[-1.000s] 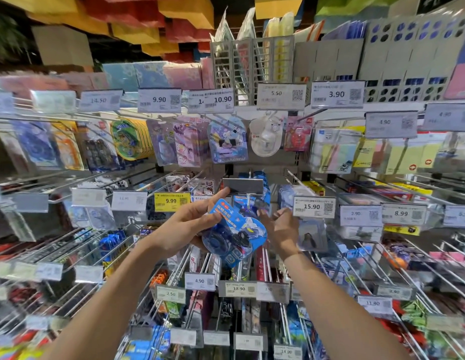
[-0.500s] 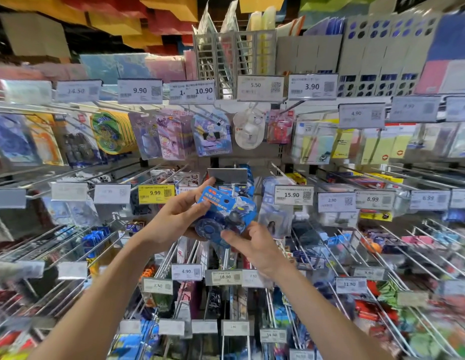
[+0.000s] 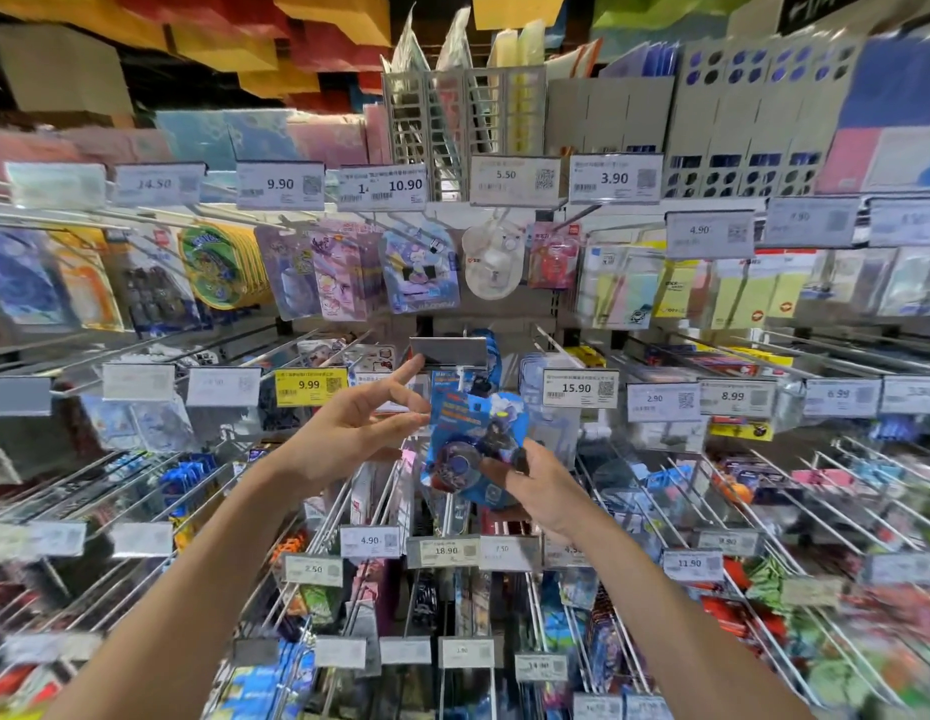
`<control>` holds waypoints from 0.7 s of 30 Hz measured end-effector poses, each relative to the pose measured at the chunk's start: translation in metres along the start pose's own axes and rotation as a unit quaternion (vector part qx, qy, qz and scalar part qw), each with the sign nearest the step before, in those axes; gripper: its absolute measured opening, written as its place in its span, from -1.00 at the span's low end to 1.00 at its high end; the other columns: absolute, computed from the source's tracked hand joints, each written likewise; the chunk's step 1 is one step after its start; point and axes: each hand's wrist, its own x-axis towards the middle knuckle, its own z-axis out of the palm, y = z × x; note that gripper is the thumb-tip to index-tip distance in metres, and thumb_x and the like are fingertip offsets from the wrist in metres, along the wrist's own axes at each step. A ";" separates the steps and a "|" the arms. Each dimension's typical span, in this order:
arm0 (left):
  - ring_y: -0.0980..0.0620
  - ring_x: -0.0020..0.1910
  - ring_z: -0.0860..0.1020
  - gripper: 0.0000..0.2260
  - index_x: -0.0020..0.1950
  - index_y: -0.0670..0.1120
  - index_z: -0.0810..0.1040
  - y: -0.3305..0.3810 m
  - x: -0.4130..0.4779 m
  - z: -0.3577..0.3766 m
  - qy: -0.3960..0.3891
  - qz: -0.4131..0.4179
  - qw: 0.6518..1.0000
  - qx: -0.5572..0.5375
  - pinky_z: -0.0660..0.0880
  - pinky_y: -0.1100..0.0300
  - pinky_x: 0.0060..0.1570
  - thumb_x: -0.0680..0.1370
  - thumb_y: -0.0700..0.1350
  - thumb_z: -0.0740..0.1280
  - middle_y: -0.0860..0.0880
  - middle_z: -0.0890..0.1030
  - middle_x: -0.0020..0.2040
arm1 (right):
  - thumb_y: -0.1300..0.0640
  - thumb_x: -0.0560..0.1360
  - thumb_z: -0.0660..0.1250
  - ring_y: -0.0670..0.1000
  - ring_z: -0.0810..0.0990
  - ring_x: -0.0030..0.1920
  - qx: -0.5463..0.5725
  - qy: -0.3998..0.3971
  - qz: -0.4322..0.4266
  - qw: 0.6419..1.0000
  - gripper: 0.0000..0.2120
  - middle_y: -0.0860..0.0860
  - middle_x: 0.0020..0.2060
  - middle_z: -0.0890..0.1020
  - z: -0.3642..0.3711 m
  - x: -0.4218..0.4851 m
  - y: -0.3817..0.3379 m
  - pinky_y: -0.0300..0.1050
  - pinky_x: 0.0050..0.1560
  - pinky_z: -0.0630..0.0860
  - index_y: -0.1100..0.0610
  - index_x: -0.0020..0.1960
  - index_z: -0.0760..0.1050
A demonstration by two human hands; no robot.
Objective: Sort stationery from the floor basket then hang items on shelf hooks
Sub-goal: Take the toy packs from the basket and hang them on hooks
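A blue blister pack (image 3: 470,433) with a dark round item hangs upright in front of the middle shelf hook, just under a blank grey price holder (image 3: 449,352). My right hand (image 3: 530,483) pinches the pack's lower right part. My left hand (image 3: 356,426) is beside the pack's left edge, fingers spread and relaxed, fingertips close to the card's upper left; whether they touch it I cannot tell. The hook's tip is hidden behind the pack.
Rows of wire hooks with price tags fill the shelf: a yellow 9.99 tag (image 3: 310,385) to the left, a 15.90 tag (image 3: 580,388) to the right, an 18.90 tag (image 3: 443,550) below. Packaged stationery hangs on all sides. Sticky notes (image 3: 676,291) hang upper right.
My left hand has let go of the pack and opened. My right hand has taken hold of its lower part, and the pack has turned from tilted to upright under the grey holder.
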 end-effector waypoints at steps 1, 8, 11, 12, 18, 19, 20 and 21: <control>0.28 0.36 0.50 -0.73 0.13 -0.28 0.60 0.000 0.000 0.001 0.003 0.004 1.000 0.010 0.54 -0.27 0.27 0.54 -0.11 0.40 0.20 0.20 0.63 | 0.10 0.63 0.36 -0.12 0.65 -0.11 -0.006 -0.001 -0.006 1.000 -0.81 0.11 0.02 0.63 0.000 0.004 -0.003 -0.22 -0.16 0.66 0.20 0.09 0.42; -0.01 0.31 0.61 -0.88 0.12 -0.24 0.62 -0.002 -0.002 -0.003 -0.004 0.006 1.000 0.029 0.47 -0.39 0.22 0.63 -0.24 0.36 0.27 0.22 0.59 | 0.27 0.66 0.28 -0.01 0.72 -0.06 0.012 0.022 -0.008 1.000 -0.82 0.11 0.09 0.66 0.012 0.029 0.000 -0.08 -0.28 0.67 0.12 0.24 0.48; -0.06 0.30 0.62 -0.87 0.14 -0.25 0.62 -0.001 -0.002 -0.005 -0.009 0.009 0.999 0.034 0.47 -0.38 0.22 0.62 -0.24 0.37 0.25 0.22 0.60 | 0.24 0.65 0.31 0.13 0.70 0.05 0.041 0.056 0.009 0.998 -0.83 0.10 0.10 0.67 0.013 0.041 0.009 -0.01 -0.25 0.67 0.10 0.22 0.49; -0.07 0.30 0.62 -0.86 0.14 -0.25 0.62 -0.001 -0.001 -0.005 -0.008 0.010 0.999 0.037 0.49 -0.35 0.22 0.62 -0.24 0.37 0.24 0.21 0.61 | 0.21 0.65 0.33 0.14 0.68 0.07 0.024 0.071 0.008 0.997 -0.85 0.08 0.08 0.67 0.012 0.046 0.013 -0.04 -0.20 0.66 0.11 0.20 0.49; 0.10 0.41 0.51 -0.84 0.16 -0.31 0.62 -0.006 -0.001 -0.008 -0.010 0.029 0.999 0.032 0.57 -0.14 0.18 0.61 -0.28 0.37 0.19 0.21 0.61 | 0.01 0.58 0.42 0.06 0.67 0.06 0.059 0.107 0.010 0.992 -0.62 0.08 0.13 0.63 0.008 0.077 0.008 -0.15 0.02 0.64 0.20 0.27 0.44; 0.15 0.46 0.45 -0.84 0.16 -0.31 0.63 -0.007 -0.001 -0.008 -0.011 0.037 0.999 0.030 0.59 -0.03 0.16 0.61 -0.28 0.37 0.20 0.21 0.60 | 0.04 0.59 0.40 0.06 0.66 0.06 0.032 0.124 0.016 0.992 -0.66 0.07 0.11 0.61 0.008 0.084 0.003 -0.21 -0.03 0.61 0.21 0.25 0.45; 0.17 0.50 0.39 -0.84 0.15 -0.31 0.63 -0.008 -0.001 -0.008 -0.011 0.044 0.999 0.030 0.61 0.07 0.14 0.60 -0.29 0.37 0.21 0.22 0.59 | 0.05 0.60 0.39 0.10 0.64 0.09 -0.006 0.149 0.029 0.988 -0.63 0.07 0.11 0.60 0.007 0.091 0.001 -0.19 -0.02 0.58 0.22 0.30 0.45; 0.17 0.54 0.32 -0.84 0.15 -0.31 0.64 -0.010 0.000 -0.009 -0.012 0.051 0.998 0.027 0.60 0.13 0.13 0.60 -0.29 0.38 0.23 0.23 0.57 | 0.01 0.60 0.39 0.15 0.61 0.12 -0.035 0.173 0.042 0.983 -0.58 0.09 0.13 0.58 0.006 0.098 0.001 -0.09 0.05 0.57 0.22 0.34 0.43</control>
